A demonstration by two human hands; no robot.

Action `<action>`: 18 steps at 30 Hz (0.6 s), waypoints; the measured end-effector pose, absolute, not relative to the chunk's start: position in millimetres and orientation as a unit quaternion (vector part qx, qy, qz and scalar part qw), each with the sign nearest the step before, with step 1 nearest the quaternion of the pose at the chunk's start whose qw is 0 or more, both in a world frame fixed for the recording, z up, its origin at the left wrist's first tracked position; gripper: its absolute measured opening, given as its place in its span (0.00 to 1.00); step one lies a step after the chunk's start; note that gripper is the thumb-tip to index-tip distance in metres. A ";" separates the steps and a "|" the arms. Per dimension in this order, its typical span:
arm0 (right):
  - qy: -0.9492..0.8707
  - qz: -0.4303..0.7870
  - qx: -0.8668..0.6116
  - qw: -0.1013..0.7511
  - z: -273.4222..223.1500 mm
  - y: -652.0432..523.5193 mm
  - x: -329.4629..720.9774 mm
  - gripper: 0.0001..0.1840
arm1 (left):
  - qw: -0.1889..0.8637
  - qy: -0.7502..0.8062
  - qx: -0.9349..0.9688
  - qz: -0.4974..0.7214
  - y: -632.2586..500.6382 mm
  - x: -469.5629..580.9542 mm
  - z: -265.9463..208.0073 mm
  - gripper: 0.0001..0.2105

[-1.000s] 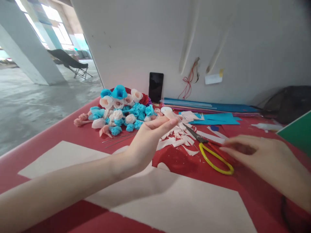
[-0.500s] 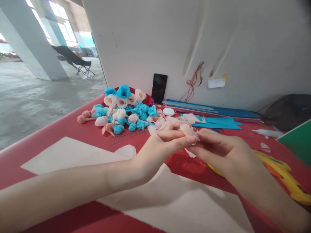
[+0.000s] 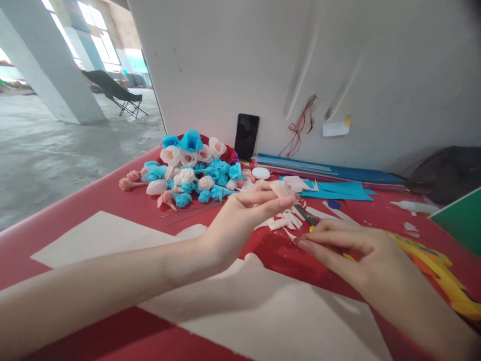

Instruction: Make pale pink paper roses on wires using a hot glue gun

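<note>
My left hand (image 3: 259,208) is closed, pinching a small curled piece of pale pink crepe paper (image 3: 281,189) between thumb and fingers, above the table. To its right, my right hand (image 3: 341,245) has its thumb and forefinger pressed together, apart from that piece. What it pinches, if anything, is too small to make out. A pair of scissors (image 3: 307,215) with dark blades and yellow handles shows between the hands, partly hidden behind my right hand. Pale paper scraps (image 3: 287,220) lie under and beyond my fingers.
Blue, white and pink paper flowers (image 3: 205,175) are heaped at the back left. A phone (image 3: 247,136) leans on the wall. Cream paper sheets (image 3: 270,311) lie in front on the red table (image 3: 124,331). A yellow tool (image 3: 436,265), blue paper strips (image 3: 334,190) and a green board (image 3: 460,225) are rightward.
My right hand has moved away from the piece in my left hand, slightly right and down. The left hand shifted a little left with its piece. The scissors and scraps are now uncovered.
</note>
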State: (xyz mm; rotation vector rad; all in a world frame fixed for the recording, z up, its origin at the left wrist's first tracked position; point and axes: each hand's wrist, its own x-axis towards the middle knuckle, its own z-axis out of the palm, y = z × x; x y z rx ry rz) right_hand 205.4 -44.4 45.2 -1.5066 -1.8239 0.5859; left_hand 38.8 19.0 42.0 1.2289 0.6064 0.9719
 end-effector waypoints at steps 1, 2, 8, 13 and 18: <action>-0.710 0.222 -0.580 0.331 44.2 -44.4 208.4 0.14 | 0.662 0.270 0.545 0.438 22.2 38.1 43.2 0.09; -0.716 0.219 -0.582 0.317 43.5 -43.9 212.0 0.15 | 0.656 0.269 0.545 0.449 26.1 36.9 44.5 0.09; -0.750 0.152 -0.616 0.185 35.0 -30.2 242.3 0.17 | 0.583 0.259 0.538 0.552 58.9 24.1 53.3 0.06; -0.711 0.009 -0.664 0.231 25.4 -19.7 260.0 0.23 | 0.609 0.277 0.527 0.524 63.1 26.1 46.3 0.08; -0.726 -0.075 -0.609 0.309 36.4 -33.7 243.8 0.19 | 0.663 0.247 0.551 0.443 34.6 37.1 37.4 0.09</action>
